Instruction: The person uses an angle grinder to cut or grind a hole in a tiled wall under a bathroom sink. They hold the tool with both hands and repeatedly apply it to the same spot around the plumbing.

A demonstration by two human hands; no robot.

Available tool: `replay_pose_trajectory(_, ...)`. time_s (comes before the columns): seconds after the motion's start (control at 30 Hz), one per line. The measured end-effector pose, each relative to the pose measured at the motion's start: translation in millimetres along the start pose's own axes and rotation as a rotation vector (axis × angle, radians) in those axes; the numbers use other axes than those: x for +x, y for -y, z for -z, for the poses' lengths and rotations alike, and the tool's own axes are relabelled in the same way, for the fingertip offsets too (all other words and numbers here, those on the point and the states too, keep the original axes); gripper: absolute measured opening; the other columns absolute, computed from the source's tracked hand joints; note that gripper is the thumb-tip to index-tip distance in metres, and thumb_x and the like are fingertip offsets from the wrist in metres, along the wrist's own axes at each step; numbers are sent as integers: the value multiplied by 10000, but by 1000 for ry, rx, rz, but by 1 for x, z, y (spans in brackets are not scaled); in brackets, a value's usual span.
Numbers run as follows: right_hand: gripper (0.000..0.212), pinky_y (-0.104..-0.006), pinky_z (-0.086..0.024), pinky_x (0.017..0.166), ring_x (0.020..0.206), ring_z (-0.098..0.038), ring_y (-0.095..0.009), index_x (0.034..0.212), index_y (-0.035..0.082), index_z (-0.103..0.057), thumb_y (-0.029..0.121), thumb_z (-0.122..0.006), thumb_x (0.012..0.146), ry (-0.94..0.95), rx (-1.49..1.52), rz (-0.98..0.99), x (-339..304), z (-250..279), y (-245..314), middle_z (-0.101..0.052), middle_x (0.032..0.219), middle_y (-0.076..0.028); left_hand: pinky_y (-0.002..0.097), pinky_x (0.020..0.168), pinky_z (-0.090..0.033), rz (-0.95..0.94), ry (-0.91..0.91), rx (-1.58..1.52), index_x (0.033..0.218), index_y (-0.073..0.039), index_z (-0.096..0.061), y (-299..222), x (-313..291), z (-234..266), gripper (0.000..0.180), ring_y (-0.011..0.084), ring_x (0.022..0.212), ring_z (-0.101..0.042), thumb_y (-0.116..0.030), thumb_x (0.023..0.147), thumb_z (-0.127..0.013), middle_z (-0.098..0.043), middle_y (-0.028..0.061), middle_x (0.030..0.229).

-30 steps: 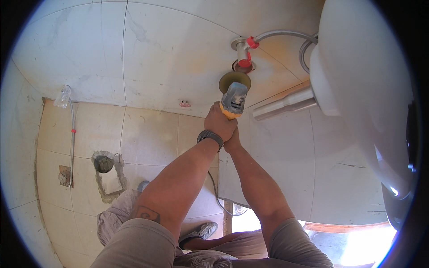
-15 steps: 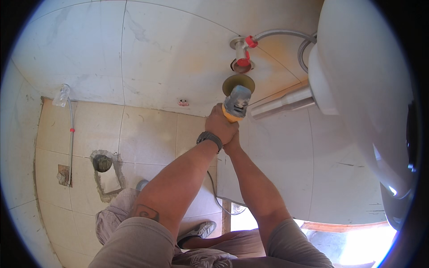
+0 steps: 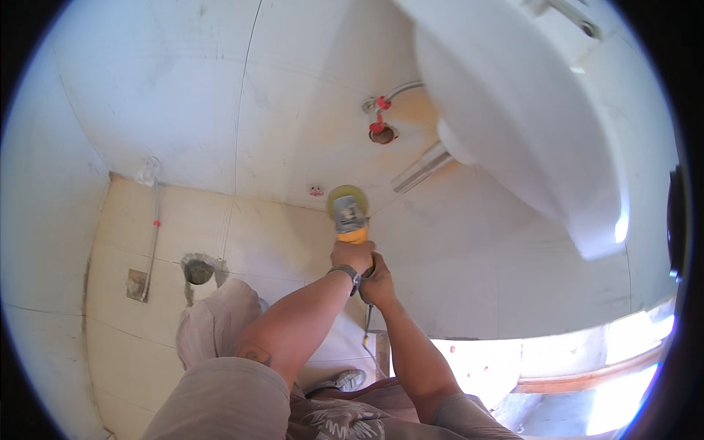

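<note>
Firmly, both hands hold a yellow-and-grey angle grinder (image 3: 350, 222) in front of the pale tiled wall (image 3: 293, 110), just where, in our view, its lower edge meets the beige tiled floor (image 3: 271, 246). The left hand (image 3: 352, 255), with a dark watch (image 3: 352, 279) at its wrist, has its fingers clamped around the yellow body; the right hand (image 3: 378, 283) closes its fingers on the rear end, near the dark cord (image 3: 368, 319). We cannot tell whether the round yellowish disc (image 3: 337, 193) is spinning or touches the wall, though it stands clear of the round, rough-edged hole (image 3: 382, 134) above.

As to progress, we judge it partial. The hole is open, and a braided silver hose (image 3: 402, 89) is joined to the metal valve with red parts (image 3: 377, 125) just above it. The straight silver metal pipe (image 3: 423, 169) beneath the rounded white washbasin (image 3: 506, 110) ends apart from the hole; that connection, we reckon, is not yet made.
</note>
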State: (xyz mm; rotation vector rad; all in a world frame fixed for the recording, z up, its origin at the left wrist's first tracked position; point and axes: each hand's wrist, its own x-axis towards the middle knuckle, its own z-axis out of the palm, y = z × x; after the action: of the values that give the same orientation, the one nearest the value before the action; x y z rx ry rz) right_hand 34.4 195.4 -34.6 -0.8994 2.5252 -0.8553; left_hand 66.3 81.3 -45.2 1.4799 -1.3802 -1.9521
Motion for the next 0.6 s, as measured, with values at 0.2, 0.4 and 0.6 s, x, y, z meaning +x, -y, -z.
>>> replay_pose_trajectory(0.2,553,-398,-514,977,1080,-651,-244,1301,-35,-610,388,-744,970,597,602,-267,-39,42,-2,-690,1186,-139,415,820,-560,-55,-36,-556,1123,3,-633,-18,-18,69,426,261,888,-694,-130,769,-830,-695,101,1007)
replay_pose_trajectory(0.4,529,-381,-571,942,984,-685,-234,1270,-27,-583,369,-751,962,764,1105,-241,-78,33,27,-652,1076,-121,449,797,-583,-116,287,-587,1172,-37,-569,-56,-46,134,367,271,892,-672,-119,864,-752,-631,96,986)
replay_pose_trajectory(0.6,587,-357,-590,869,1008,-698,-234,1370,-16,-507,216,-794,914,836,1198,-68,-106,37,45,-646,1160,-135,463,833,-598,-93,450,-625,1183,-23,-586,-65,-61,157,358,265,937,-685,-113,873,-741,-639,88,1019)
